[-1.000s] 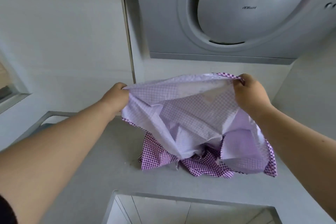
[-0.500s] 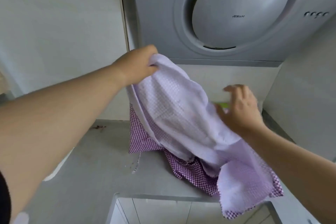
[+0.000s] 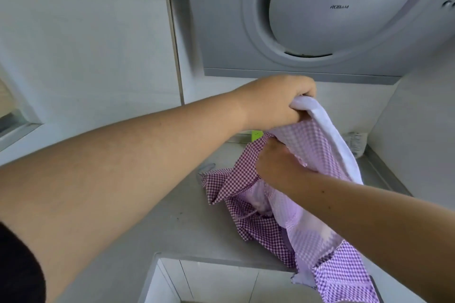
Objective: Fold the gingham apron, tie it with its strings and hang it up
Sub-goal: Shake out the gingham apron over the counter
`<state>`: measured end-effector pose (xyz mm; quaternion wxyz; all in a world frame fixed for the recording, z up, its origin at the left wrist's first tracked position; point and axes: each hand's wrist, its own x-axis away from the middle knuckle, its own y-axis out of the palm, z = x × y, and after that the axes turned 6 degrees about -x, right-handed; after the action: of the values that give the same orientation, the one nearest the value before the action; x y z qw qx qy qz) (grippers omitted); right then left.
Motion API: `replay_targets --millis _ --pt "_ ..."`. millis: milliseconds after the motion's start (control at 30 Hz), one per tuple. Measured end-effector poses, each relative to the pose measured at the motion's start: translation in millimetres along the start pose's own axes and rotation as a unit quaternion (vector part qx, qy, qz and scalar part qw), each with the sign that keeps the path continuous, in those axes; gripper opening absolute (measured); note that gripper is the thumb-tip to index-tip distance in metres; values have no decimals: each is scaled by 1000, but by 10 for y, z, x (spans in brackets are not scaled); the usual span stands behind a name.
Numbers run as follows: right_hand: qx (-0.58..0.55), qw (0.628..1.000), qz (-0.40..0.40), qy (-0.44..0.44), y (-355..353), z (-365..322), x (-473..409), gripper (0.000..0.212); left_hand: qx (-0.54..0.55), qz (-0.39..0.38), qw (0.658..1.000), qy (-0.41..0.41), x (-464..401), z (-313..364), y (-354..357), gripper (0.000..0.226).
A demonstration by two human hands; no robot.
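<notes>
The purple-and-white gingham apron (image 3: pixel 317 155) hangs bunched over the grey counter (image 3: pixel 160 224), its pale inner side facing up and its darker checked side spilling onto the counter and over the front edge. My left hand (image 3: pixel 275 101) is raised under the hood and grips the apron's upper edge. Just below it, my right hand (image 3: pixel 275 162) clutches a fold of checked cloth. The strings are not clearly visible.
A grey range hood (image 3: pixel 320 19) with a round panel hangs close above the hands. A white wall cabinet (image 3: pixel 86 32) is at the left. A small green object (image 3: pixel 256 135) and a plastic bag (image 3: pixel 355 144) sit at the counter's back. The counter's front edge has a notch (image 3: pixel 209 278).
My left hand has carried the apron's top edge to the right, across to my right hand. My right hand let go of its corner and now grips a fold lower down. The apron is bunched.
</notes>
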<state>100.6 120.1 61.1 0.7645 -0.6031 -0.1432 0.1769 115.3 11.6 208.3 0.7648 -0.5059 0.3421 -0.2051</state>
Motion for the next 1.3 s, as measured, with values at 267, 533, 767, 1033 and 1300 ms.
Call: replay_targets --millis 267,533,767,1033,1300 --pt "-244 955 122 116 -487 531 -54 22 94 -24 955 -279 225 -1034 673 122" --pt "-683 645 315 135 -1185 1302 237 36 38 -102 955 -277 278 -1764 1747 126" --pt "-645 657 333 204 -973 2080 500 27 135 -6 906 -400 -97 -1588 1802 26" --pt "-322 925 86 182 -4 1970 629 81 227 46 908 -349 -527 -1208 1178 29" --pt "-560 803 50 197 247 1207 95 19 260 -50 936 -232 -908 -726 982 27"
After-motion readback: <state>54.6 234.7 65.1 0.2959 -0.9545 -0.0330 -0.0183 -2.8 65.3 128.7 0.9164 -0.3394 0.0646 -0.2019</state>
